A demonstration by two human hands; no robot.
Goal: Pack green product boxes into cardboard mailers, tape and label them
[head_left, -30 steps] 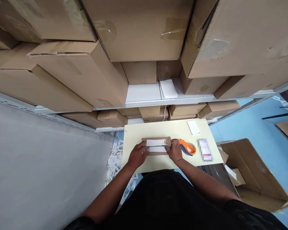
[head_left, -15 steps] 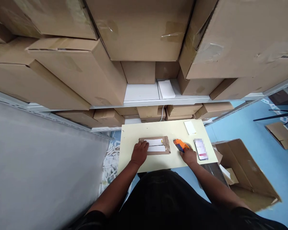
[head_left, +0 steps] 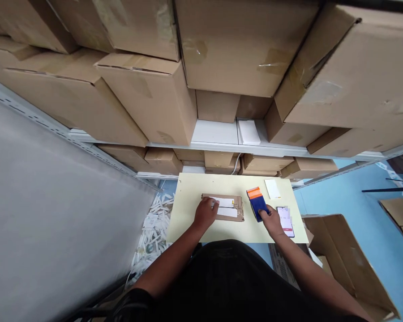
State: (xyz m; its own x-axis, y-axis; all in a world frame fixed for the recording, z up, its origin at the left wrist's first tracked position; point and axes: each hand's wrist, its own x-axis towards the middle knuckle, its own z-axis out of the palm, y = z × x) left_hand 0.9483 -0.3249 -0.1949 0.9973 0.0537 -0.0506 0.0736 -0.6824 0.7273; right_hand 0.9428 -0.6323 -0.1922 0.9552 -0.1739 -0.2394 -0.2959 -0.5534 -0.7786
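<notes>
A flat brown cardboard parcel (head_left: 235,208) with two white labels lies on the pale yellow table (head_left: 195,219). My left hand (head_left: 204,213) rests on its left end, fingers curled over the edge. My right hand (head_left: 270,219) grips an orange and blue tape dispenser (head_left: 256,202), lifted upright just right of the parcel. A phone (head_left: 286,220) with a lit screen lies beside my right hand.
A white card (head_left: 272,188) lies at the table's back right. Metal shelves packed with cardboard boxes (head_left: 242,49) rise behind the table. White paper strips (head_left: 152,228) litter the blue floor at the left. An open carton (head_left: 352,264) stands at the right.
My right hand has left the parcel, taken hold of the tape dispenser and stood it upright. My left hand has stayed on the parcel. The camera has shifted to the left.
</notes>
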